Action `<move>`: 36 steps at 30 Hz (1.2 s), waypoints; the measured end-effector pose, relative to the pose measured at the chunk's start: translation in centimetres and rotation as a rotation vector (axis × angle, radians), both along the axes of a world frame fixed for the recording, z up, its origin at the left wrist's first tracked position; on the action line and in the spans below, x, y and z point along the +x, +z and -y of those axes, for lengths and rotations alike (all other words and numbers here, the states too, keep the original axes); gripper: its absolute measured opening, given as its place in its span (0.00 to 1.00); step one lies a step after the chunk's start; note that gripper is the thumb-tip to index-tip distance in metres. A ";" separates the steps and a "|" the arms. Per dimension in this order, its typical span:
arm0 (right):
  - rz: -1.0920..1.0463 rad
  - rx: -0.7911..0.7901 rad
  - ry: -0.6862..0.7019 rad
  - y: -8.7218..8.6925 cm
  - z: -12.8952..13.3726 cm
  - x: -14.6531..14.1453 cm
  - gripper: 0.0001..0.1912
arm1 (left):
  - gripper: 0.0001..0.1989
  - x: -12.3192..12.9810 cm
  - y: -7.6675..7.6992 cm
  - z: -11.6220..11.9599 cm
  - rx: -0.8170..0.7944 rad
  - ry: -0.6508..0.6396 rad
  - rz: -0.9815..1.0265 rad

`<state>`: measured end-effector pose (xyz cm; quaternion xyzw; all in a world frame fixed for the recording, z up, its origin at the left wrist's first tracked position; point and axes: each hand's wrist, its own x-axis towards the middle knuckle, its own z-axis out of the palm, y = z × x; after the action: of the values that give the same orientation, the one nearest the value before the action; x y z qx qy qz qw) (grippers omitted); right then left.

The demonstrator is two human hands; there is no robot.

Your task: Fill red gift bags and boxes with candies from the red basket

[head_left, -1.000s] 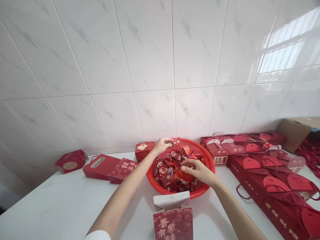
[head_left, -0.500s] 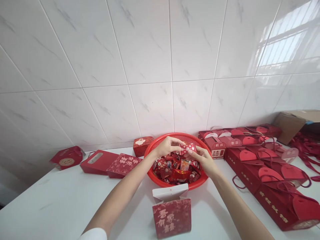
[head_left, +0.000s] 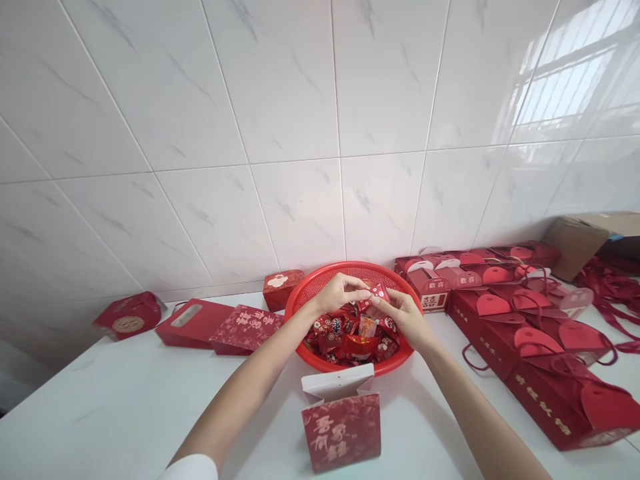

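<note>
Over a red plastic basket (head_left: 293, 337) full of wrapped candies (head_left: 357, 345), both hands pinch one small red candy with a pale dotted pattern (head_left: 380, 292). My left hand (head_left: 340, 295) comes from the left, its fingertips closed on the wrapper's near-left end. My right hand (head_left: 404, 317) grips the other side between thumb and fingers. In front of the basket stands a red paper gift box (head_left: 343, 433) with pale lettering, its white-lined top open. The fingers partly cover the candy.
To the left lie a flat red handled box (head_left: 193, 327), a red patterned box (head_left: 247, 328) and a rounded red box (head_left: 131, 319). Behind the basket sits a small red box (head_left: 283, 288). Rows of red gift boxes (head_left: 505, 340) and a cardboard carton (head_left: 575, 243) occupy the right. A tiled wall (head_left: 300, 213) rises behind.
The candy has turned and tilted slightly between my fingers, and less of it shows. Both hands stay above the basket. The view has shifted a little.
</note>
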<state>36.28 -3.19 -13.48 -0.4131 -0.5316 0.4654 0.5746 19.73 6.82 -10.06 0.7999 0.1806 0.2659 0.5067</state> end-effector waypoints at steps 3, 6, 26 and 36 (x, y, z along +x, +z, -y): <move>-0.001 -0.026 -0.041 0.1 -0.1 -0.2 0.22 | 0.15 0.0 -0.8 0.1 0.000 0.031 0.039; -0.033 -0.024 -0.094 0.0 -0.2 0.0 0.23 | 0.16 -0.2 -1.1 -0.1 0.006 0.030 0.012; -0.046 -0.107 -0.034 0.6 0.2 -0.2 0.21 | 0.23 -2.6 -4.7 -7.0 0.304 0.205 -0.924; -0.053 -0.100 0.001 0.4 0.2 -0.2 0.19 | 0.30 -3.8 -4.1 -7.0 0.196 0.191 -0.701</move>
<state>36.06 -3.35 -13.09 -0.4288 -0.4924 0.5025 0.5667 15.95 13.82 -14.14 0.8667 0.3906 0.0381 0.3080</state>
